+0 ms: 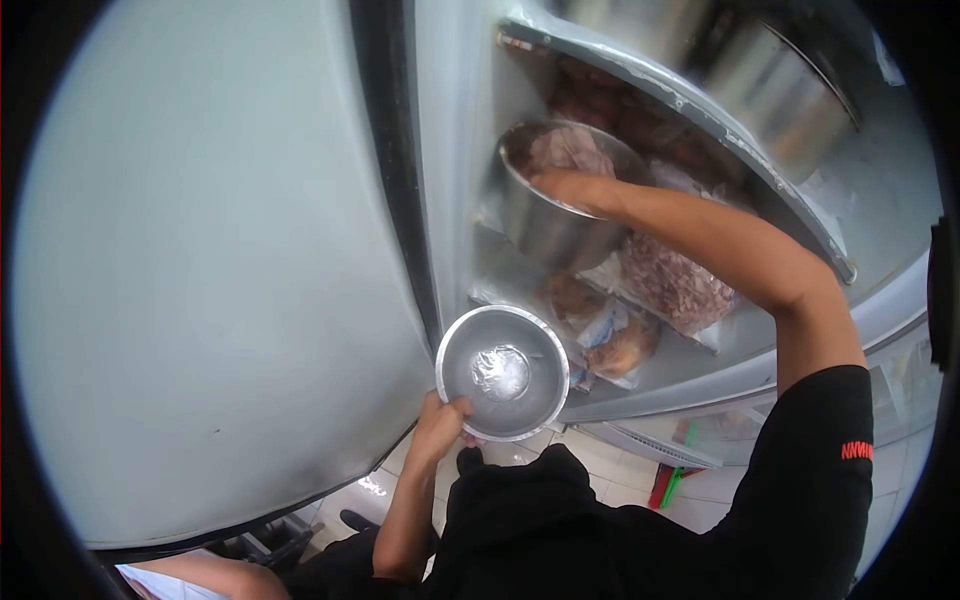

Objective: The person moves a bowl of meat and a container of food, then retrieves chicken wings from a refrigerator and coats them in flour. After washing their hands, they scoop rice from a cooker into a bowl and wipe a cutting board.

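My left hand (pixel 438 425) grips the rim of a round metal bowl (pixel 456 370), which looks empty apart from bright reflections at its bottom. My right arm reaches into the fridge, and my right hand (pixel 570 188) is down inside a deep steel pot (pixel 560 232). Its fingers are hidden by the pot wall and the meat. Pale pink meat (pixel 572 150) shows in the pot beside the hand. Next to the pot lies a clear bag of chopped reddish meat (pixel 675 283).
An open fridge door (pixel 220 260) fills the left side. Above the pot runs a shelf edge (pixel 690 105), with a large steel pot (pixel 785 100) on that shelf. Bagged food (pixel 615 345) lies on the lower shelf. Another person's arm (pixel 215 577) shows at the lower left.
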Demonstrator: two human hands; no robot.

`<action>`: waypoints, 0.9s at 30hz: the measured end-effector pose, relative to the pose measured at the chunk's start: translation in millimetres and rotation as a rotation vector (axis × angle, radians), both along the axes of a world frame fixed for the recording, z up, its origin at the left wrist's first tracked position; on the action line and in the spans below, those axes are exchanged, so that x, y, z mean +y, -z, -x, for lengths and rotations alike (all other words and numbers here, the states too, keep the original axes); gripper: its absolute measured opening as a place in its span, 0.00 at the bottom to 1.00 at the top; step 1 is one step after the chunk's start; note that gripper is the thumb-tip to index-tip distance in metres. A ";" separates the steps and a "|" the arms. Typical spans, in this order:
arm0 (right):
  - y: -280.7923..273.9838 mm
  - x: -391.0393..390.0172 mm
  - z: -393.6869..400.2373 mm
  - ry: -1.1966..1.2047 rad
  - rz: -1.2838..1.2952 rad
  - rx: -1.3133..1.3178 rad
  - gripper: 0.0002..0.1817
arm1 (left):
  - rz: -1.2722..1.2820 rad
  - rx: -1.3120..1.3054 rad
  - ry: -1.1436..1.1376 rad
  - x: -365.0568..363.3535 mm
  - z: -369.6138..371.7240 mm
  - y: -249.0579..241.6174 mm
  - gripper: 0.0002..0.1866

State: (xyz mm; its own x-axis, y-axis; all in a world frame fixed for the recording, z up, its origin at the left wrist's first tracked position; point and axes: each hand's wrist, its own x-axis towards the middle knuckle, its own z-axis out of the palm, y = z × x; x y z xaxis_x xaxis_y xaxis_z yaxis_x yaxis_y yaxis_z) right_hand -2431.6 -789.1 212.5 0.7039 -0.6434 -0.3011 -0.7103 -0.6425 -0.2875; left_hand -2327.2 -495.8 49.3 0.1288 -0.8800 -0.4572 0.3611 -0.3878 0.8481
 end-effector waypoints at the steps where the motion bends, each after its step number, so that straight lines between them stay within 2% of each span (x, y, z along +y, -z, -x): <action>1: -4.2 2.3 -4.7 -0.001 -0.008 0.039 0.24 | 0.008 -0.003 -0.009 -1.6 -0.4 -3.2 0.11; 10: 7.2 -12.6 -7.4 -0.026 -0.008 -0.013 0.21 | -0.031 -0.032 0.028 -6.3 -1.9 -2.6 0.14; 14: 24.6 -29.4 -13.6 -0.014 -0.014 -0.089 0.19 | -0.006 0.074 0.029 -20.4 3.3 -5.4 0.15; 16: 18.1 -22.0 -19.6 -0.063 0.035 -0.091 0.19 | 0.033 0.101 0.030 -26.9 5.6 -5.7 0.16; 17: 13.5 -19.8 -18.7 -0.156 0.188 -0.031 0.18 | 0.023 0.120 0.007 -31.2 5.6 -5.4 0.15; 18: 10.9 -19.0 -16.9 -0.164 0.195 -0.031 0.18 | 0.012 0.140 -0.019 -34.2 5.5 -6.8 0.15; 21: 4.1 -15.2 -12.6 -0.179 0.171 -0.140 0.16 | 0.042 0.117 -0.027 -39.2 1.4 -19.3 0.15; 24: -5.8 -17.1 -9.2 -0.160 0.255 -0.270 0.14 | 0.069 0.064 -0.020 -43.9 -5.4 -32.5 0.15; 26: -4.2 -38.0 -2.4 -0.092 0.008 -0.526 0.11 | 0.057 0.056 -0.021 -45.4 -7.0 -39.3 0.16; 27: -9.7 -34.7 2.2 -0.093 0.004 -0.525 0.11 | 0.049 0.050 -0.019 -46.5 -8.4 -41.6 0.16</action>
State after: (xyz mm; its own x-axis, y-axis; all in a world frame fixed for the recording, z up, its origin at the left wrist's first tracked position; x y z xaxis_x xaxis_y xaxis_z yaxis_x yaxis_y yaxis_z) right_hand -2433.8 -823.8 222.2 0.8133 -0.5715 0.1093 -0.4116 -0.6980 -0.5860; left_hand -2318.8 -542.3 90.9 0.1236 -0.8993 -0.4195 0.4099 -0.3387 0.8469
